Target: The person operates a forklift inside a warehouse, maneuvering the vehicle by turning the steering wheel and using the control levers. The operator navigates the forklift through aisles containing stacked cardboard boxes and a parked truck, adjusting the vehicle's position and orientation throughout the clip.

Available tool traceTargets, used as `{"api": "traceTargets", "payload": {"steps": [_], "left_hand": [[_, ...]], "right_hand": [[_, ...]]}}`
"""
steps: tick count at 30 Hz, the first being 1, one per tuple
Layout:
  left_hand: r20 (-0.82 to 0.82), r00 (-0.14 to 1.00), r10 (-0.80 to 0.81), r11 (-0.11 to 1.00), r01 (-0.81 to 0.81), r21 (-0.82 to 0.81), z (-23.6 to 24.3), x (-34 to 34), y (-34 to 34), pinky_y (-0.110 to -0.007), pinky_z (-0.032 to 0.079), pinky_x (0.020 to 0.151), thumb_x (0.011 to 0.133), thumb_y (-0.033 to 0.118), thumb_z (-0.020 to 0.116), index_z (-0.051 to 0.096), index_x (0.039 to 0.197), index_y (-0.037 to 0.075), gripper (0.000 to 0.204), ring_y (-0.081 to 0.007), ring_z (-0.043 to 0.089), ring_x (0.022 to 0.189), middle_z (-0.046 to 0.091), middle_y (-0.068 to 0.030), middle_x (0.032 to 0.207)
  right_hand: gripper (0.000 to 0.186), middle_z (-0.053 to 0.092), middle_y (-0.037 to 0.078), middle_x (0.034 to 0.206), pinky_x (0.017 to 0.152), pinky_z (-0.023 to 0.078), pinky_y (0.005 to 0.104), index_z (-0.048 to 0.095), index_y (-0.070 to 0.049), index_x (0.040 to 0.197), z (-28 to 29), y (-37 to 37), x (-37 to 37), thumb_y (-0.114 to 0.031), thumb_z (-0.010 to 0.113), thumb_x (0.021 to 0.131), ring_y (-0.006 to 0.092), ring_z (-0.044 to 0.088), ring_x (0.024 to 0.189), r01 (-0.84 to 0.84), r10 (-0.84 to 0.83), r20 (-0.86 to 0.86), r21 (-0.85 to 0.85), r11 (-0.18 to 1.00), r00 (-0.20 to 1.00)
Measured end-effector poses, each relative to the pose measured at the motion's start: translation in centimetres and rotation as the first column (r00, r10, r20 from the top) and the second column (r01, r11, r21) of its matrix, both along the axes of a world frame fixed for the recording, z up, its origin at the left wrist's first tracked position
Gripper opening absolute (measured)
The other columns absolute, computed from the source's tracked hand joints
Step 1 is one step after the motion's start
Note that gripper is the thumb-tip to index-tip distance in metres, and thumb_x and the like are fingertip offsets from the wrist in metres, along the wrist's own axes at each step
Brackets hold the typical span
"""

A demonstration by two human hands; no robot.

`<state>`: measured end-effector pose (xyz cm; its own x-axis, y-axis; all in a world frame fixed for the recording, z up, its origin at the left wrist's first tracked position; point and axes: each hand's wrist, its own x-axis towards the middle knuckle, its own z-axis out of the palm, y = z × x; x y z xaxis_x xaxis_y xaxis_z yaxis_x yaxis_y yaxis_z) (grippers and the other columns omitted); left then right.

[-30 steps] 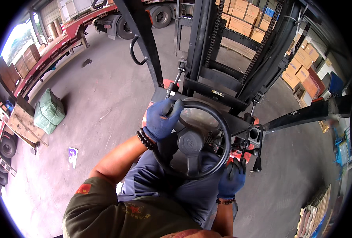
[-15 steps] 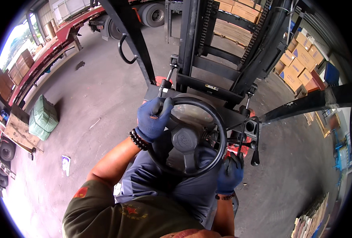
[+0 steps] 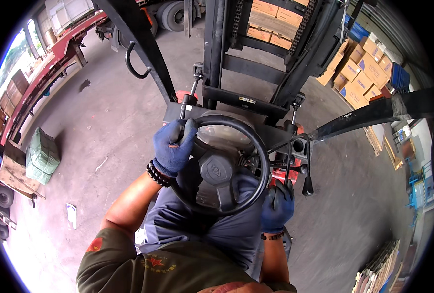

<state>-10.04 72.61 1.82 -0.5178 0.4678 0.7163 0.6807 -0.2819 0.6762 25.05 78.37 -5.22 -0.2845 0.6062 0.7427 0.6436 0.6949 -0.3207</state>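
Observation:
I sit at the controls of a forklift, both hands in blue gloves. My left hand (image 3: 174, 146) is closed on the upper left of the black steering wheel (image 3: 267, 163); a knob under the palm, if there is one, is hidden. Right of the wheel, my right hand (image 3: 277, 207) is closed around the lower end of a black control lever (image 3: 288, 163). Beside it a second lever with a black knob (image 3: 308, 186) hangs untouched. Ahead stands the black mast (image 3: 253, 68) with its chains. Through it show cartons (image 3: 289, 17) on a wooden pallet (image 3: 270, 25), with more cartons below.
Stacked cartons (image 3: 361, 80) stand at the far right. A red flatbed trailer (image 3: 63, 46) runs along the left, near a green wrapped bale (image 3: 42, 155). A white sheet (image 3: 71, 215) lies on the floor. Wooden slats (image 3: 377, 268) are piled at the lower right.
The whole view has shifted slightly left. Through the mast, the pallet appears higher, and cartons now show beneath it. Both hands keep their grips.

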Motion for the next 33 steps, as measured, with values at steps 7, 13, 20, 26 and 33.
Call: {"api": "traceTargets", "payload": {"steps": [7,13,20,26,33], "left_hand": [[-0.069,0.998,0.017,1.000,-0.016,0.011,0.8,-0.4,-1.1,-0.039,0.045,0.057,0.101,0.013,0.082,0.070,0.082,0.003,0.024,-0.0260,0.058,0.056,0.061,-0.0132,0.068],[-0.120,0.993,0.003,0.999,0.001,0.034,2.9,-0.7,-2.8,-0.041,0.046,0.057,0.099,0.011,0.084,0.069,0.081,0.003,0.024,-0.0272,0.062,0.057,0.063,-0.0129,0.068],[-0.233,0.971,-0.058,0.998,0.053,-0.030,7.2,-1.1,-3.4,-0.044,0.048,0.057,0.100,0.016,0.084,0.063,0.076,0.004,0.034,-0.0367,0.064,0.061,0.064,-0.0170,0.069],[-0.286,0.956,-0.060,0.998,0.047,-0.052,8.8,-1.0,-1.8,-0.047,0.049,0.058,0.100,0.023,0.085,0.064,0.077,0.006,0.035,-0.0386,0.066,0.063,0.066,-0.0169,0.070],[-0.197,0.980,-0.014,0.997,0.000,-0.072,7.3,-0.9,-4.3,-0.045,0.049,0.058,0.100,0.019,0.084,0.068,0.080,0.004,0.029,-0.0347,0.065,0.061,0.064,-0.0168,0.069]], "right_hand": [[0.017,0.081,0.018,0.124,0.111,0.057,0.0557,0.080,0.004,0.110,0.5,-1.7,-0.9,-0.005,0.072,0.099,0.0477,0.071,0.127,0.039,-0.039,0.017,-0.012,0.999,0.999],[0.017,0.081,0.018,0.124,0.114,0.056,0.0563,0.080,0.005,0.110,1.3,-3.7,-1.6,-0.004,0.071,0.099,0.0480,0.072,0.126,0.039,-0.039,0.025,0.008,0.999,0.999],[0.015,0.080,0.020,0.121,0.110,0.056,0.0550,0.079,0.004,0.109,3.2,-5.4,-2.5,-0.004,0.070,0.100,0.0491,0.072,0.122,0.038,-0.039,0.013,0.044,0.998,0.999],[0.018,0.081,0.019,0.122,0.110,0.056,0.0545,0.081,0.004,0.111,4.8,-5.6,-2.4,-0.006,0.071,0.100,0.0475,0.072,0.123,0.045,-0.045,-0.002,-0.014,0.999,0.999],[0.019,0.081,0.017,0.123,0.110,0.056,0.0538,0.081,0.003,0.112,3.1,-4.7,-1.6,-0.007,0.071,0.099,0.0452,0.072,0.124,0.031,-0.032,0.024,0.019,0.999,0.999]]}}
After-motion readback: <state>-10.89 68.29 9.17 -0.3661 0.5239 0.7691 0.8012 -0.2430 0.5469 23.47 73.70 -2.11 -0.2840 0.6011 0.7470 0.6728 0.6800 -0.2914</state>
